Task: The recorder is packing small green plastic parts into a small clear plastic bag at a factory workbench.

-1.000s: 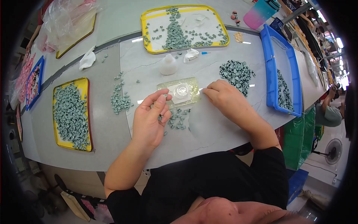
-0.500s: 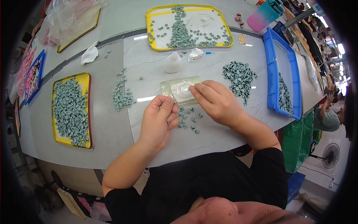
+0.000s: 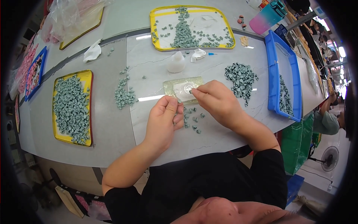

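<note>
My left hand [image 3: 163,117] is closed, thumb and forefinger pinching a small grey-green piece [image 3: 179,100], pebble-like or heart-like in shape. Across from it, my right hand [image 3: 220,102] pinches a small dark green piece [image 3: 191,91] at its fingertips. Both hands hover at the near side of a clear yellowish pad [image 3: 170,88], on which a white sheet with a round white dish-like spot [image 3: 187,89] lies. Several loose grey-green pieces [image 3: 195,119] are scattered on the table between my hands, partly hidden by the left fingers.
Grey-green pieces fill a yellow tray [image 3: 91,108] at left and partly cover another yellow tray [image 3: 154,44] at the back. A darker pile [image 3: 240,78] lies right, beside a blue bin [image 3: 274,74]. A white squeeze bottle [image 3: 176,63] stands behind the pad.
My right fingertips have moved slightly nearer, away from the round white spot, and the dark piece in them now shows. The left hand keeps its pinch. The whole view has shifted a little.
</note>
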